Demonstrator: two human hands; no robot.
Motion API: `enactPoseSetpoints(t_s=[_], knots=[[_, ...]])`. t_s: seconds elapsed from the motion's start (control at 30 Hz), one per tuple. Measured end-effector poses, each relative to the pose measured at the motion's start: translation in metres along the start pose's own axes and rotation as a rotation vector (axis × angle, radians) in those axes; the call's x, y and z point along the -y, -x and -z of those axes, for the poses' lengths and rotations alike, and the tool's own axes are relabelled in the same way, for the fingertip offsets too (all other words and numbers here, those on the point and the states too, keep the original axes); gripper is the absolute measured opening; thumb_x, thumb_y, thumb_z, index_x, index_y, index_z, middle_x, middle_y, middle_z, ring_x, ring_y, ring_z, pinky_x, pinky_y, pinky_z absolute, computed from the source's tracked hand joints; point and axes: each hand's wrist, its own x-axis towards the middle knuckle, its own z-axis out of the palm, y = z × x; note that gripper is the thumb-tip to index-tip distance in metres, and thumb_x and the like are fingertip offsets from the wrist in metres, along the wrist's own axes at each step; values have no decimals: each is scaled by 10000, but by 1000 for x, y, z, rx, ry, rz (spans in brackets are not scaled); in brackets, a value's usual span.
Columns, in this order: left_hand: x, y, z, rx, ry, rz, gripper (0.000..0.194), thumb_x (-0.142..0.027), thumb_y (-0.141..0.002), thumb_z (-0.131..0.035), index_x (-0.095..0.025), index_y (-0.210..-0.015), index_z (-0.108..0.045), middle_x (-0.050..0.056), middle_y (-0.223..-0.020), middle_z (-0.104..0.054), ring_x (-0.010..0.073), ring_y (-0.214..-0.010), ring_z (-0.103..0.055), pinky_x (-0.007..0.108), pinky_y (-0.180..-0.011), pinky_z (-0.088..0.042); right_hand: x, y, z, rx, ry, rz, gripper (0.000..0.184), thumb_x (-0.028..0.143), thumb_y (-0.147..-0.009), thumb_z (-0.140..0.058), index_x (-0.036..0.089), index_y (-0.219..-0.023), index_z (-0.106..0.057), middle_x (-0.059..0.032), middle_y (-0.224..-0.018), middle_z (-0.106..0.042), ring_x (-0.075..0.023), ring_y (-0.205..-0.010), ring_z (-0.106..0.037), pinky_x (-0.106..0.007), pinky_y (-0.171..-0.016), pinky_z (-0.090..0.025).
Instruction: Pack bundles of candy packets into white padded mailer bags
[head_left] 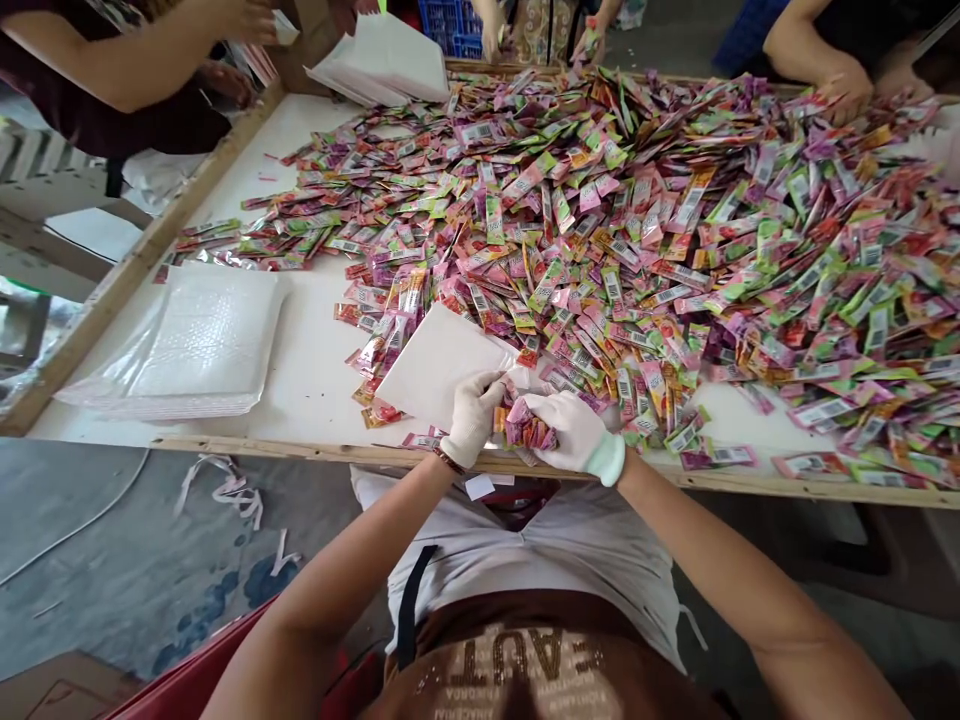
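Observation:
Both my hands wear white knitted gloves and meet at the table's near edge. With its fingers curled, my left hand [472, 415] grips the open end of a white padded envelope [442, 362], which lies slanted over the pile. Against that opening, my right hand [576, 432] is closed around a bunch of small sachets [529, 428] in pink, purple and orange. How far the bunch sits inside the envelope is hidden by my fingers. A large pile of loose sachets [570, 230] spreads beyond and to the right of my hands.
A stack of white padded envelopes [214, 335] lies on the left of the table. More envelopes [386, 60] are at the far left corner. A wooden rim [247, 450] borders the table. Other people's arms [142, 55] and hands [847, 90] work around the far sides.

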Motion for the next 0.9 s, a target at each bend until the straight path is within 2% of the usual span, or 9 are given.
enactPoseSetpoints(t_s=[0.17,0.23,0.4,0.47,0.53,0.63,0.7,0.83,0.9], knots=[[-7,-2,1,-51,-94,-16,190,-318,-783,-558,-158,-698,-618,-27,-581,-562,101,-540,-487,211,-538,-386,-3,-5,5,121,63,144,597,293,-733,-625,107,-1297,-573,-180,-1219,-694,-316,-1013,-662,-449,-924,-443],[-8,-2,4,-47,-218,-47,210,-306,-809,-522,-161,-695,-622,-24,-576,-557,111,-547,-492,218,-544,-379,-1,-7,6,127,52,115,582,283,-735,-631,120,-1291,-582,-172,-1219,-695,-308,-995,-663,-457,-951,-436],[-14,6,19,37,-765,-275,246,-218,-823,-497,-159,-874,-730,58,-793,-702,179,-748,-603,265,-689,-427,-2,-21,9,36,-202,-418,431,282,-759,-679,171,-1172,-630,-99,-1115,-738,-249,-990,-686,-348,-880,-506],[-21,7,25,72,-884,-289,258,-199,-829,-486,-157,-870,-737,62,-781,-704,177,-722,-594,272,-678,-414,-2,-27,9,47,-264,-524,411,338,-783,-697,191,-1162,-633,-71,-1106,-743,-226,-998,-692,-318,-886,-515],[-32,7,27,59,-894,-265,258,-189,-834,-471,-154,-805,-725,39,-704,-670,155,-656,-558,264,-640,-389,3,-33,8,90,-172,-517,462,395,-807,-687,182,-1212,-626,-91,-1130,-735,-246,-1031,-690,-333,-902,-516],[-47,10,20,-9,-877,-247,245,-195,-846,-473,-158,-759,-699,15,-641,-624,138,-619,-522,259,-612,-363,16,-43,7,207,129,-464,554,450,-818,-655,125,-1266,-625,-171,-1122,-723,-330,-1024,-691,-414,-869,-527],[-53,18,8,-29,-937,-294,233,-215,-872,-482,-170,-788,-694,25,-688,-647,149,-652,-545,272,-625,-360,22,-53,10,303,233,-476,466,428,-820,-632,118,-1162,-690,-183,-1046,-740,-345,-949,-710,-420,-804,-537],[-45,34,-12,6,-1154,-451,252,-284,-949,-459,-198,-915,-693,76,-867,-696,195,-751,-606,308,-645,-359,20,-77,20,677,112,-542,130,266,-731,-678,154,-721,-745,-103,-704,-741,-268,-714,-723,-329,-697,-526],[-37,33,-13,10,-1215,-453,251,-302,-966,-454,-205,-988,-684,87,-914,-696,204,-751,-609,313,-629,-348,15,-80,25,718,41,-547,112,254,-721,-695,155,-687,-736,-83,-673,-736,-238,-671,-713,-306,-694,-520]])
